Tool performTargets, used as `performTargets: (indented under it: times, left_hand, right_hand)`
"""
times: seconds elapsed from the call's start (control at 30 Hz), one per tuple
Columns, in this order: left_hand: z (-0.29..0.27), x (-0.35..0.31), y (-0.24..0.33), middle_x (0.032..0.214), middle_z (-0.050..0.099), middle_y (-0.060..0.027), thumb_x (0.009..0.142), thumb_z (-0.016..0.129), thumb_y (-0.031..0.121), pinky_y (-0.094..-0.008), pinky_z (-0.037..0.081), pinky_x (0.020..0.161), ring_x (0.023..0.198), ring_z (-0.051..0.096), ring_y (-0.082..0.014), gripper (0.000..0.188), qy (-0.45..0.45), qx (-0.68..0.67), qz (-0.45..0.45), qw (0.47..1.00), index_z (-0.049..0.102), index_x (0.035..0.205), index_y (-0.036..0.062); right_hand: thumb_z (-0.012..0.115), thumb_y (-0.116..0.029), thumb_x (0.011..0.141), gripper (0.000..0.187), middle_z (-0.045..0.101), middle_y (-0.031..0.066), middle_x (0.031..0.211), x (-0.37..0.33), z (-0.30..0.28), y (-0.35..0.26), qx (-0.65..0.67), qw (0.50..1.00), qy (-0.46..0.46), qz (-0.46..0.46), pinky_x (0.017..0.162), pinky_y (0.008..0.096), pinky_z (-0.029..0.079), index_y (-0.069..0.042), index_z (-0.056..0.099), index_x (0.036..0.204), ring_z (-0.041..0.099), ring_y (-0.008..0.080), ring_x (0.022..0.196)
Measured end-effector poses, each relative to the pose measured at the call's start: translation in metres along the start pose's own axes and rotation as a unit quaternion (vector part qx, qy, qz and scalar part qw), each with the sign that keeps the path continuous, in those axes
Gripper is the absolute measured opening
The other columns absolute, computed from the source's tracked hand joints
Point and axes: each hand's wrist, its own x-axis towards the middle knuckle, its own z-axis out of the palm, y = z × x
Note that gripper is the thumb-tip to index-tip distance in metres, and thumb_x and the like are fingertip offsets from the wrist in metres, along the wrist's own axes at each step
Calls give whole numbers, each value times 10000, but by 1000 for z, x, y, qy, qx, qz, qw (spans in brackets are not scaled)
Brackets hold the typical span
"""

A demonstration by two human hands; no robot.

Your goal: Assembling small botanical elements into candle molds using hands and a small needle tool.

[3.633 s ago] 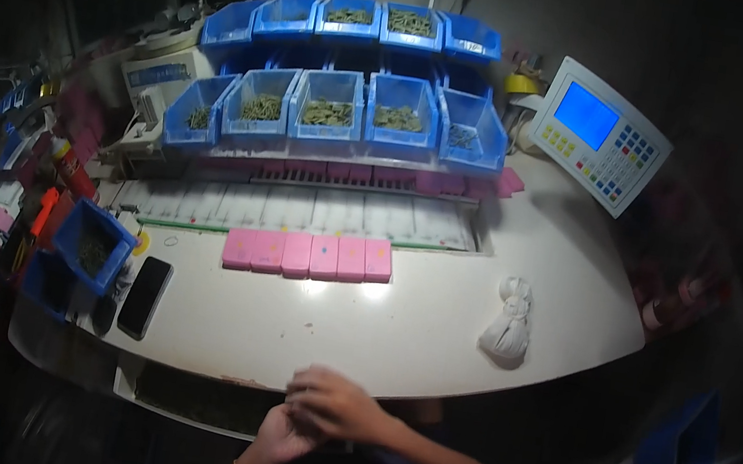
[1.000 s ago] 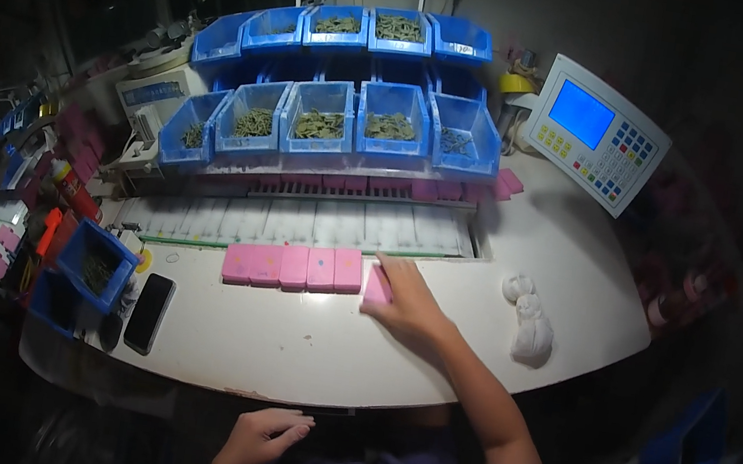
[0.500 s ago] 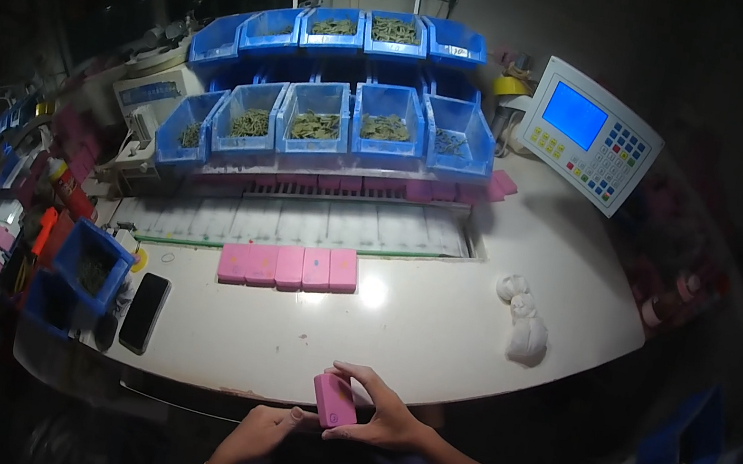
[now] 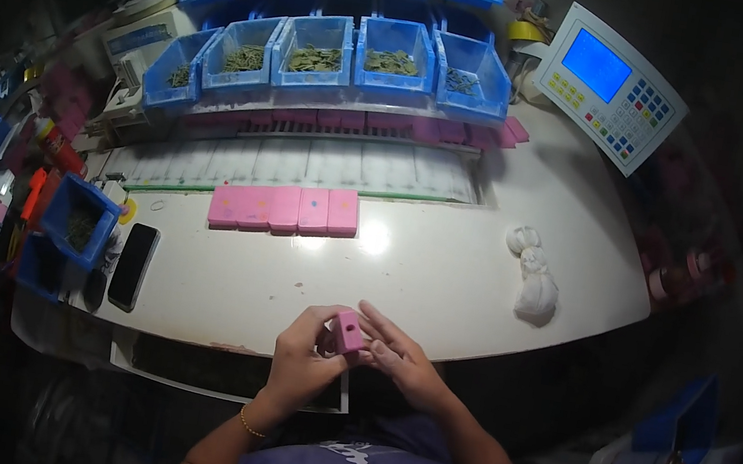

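A small pink block (image 4: 348, 332) with a dark round hole in its end face is held above the table's front edge. My left hand (image 4: 305, 354) is closed round it from the left, thumb and fingers on its sides. My right hand (image 4: 404, 367) is close against the block's right side, its fingers stretched out and apart; whether the fingertips touch the block is hard to tell. Farther away on the white table (image 4: 441, 281), a row of several pink blocks (image 4: 285, 210) lies side by side, small coloured marks on their tops.
Blue bins (image 4: 315, 51) with green pieces stand in two tiers at the back. A control panel (image 4: 611, 87) with a blue screen is back right. White wrapped lumps (image 4: 533, 280) lie at right, a black phone (image 4: 134, 267) at left. Below the front edge, a drawer (image 4: 219, 382) stands out.
The pink block has gone from my right hand to my left and turned, so its holed end shows. Both hands moved forward over the table edge. The whole view tilted downward.
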Motion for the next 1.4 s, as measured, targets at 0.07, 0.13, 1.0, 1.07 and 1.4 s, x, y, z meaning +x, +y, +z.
performTargets:
  times: [0.07, 0.13, 1.0, 1.07, 1.4]
  left_hand:
    - [9, -2, -5, 1008, 631, -113, 702, 843, 140, -315, 561, 661, 776, 665, -215, 527, 27, 57, 64, 996, 604, 1161, 47]
    - [14, -3, -7, 1019, 618, -123, 674, 827, 106, -327, 569, 675, 794, 673, -243, 545, 39, 66, 86, 993, 602, 1168, 65]
    - [18, 18, -30, 1062, 591, -113, 956, 415, 642, -393, 466, 980, 1006, 595, -211, 730, 112, -449, -49, 885, 483, 1236, -28]
    - [14, 26, -18, 947, 564, -83, 970, 290, 677, -370, 483, 895, 910, 581, -210, 736, 91, -582, -111, 801, 507, 1177, 5]
    - [14, 18, -15, 710, 650, -107, 1046, 342, 478, -284, 503, 564, 590, 603, -144, 648, 167, -347, -172, 907, 652, 814, -42]
  right_hand:
    - [543, -261, 1007, 643, 398, 164, 1496, 1, 5, 6, -10, 1000, 10, 18, 1108, 334, 343, -13, 250, 1524, 413, 222, 1365]
    - [504, -256, 1019, 537, 538, 143, 1354, 3, 11, 8, -53, 998, 16, -11, 1055, 305, 385, 19, 383, 1465, 492, 183, 1262]
    - [431, -190, 1056, 248, 646, 88, 1016, 1, 48, 33, -163, 948, 257, -90, 774, 276, 509, 15, 567, 1095, 626, 121, 869]
    - [440, -175, 1053, 239, 647, 85, 1038, 2, 48, 39, 52, 980, 169, -91, 854, 297, 533, 20, 542, 1148, 650, 154, 965]
    - [730, -113, 848, 228, 675, 84, 977, 11, 24, -29, -438, 854, 170, -221, 772, 345, 503, -38, 676, 1057, 622, 224, 853]
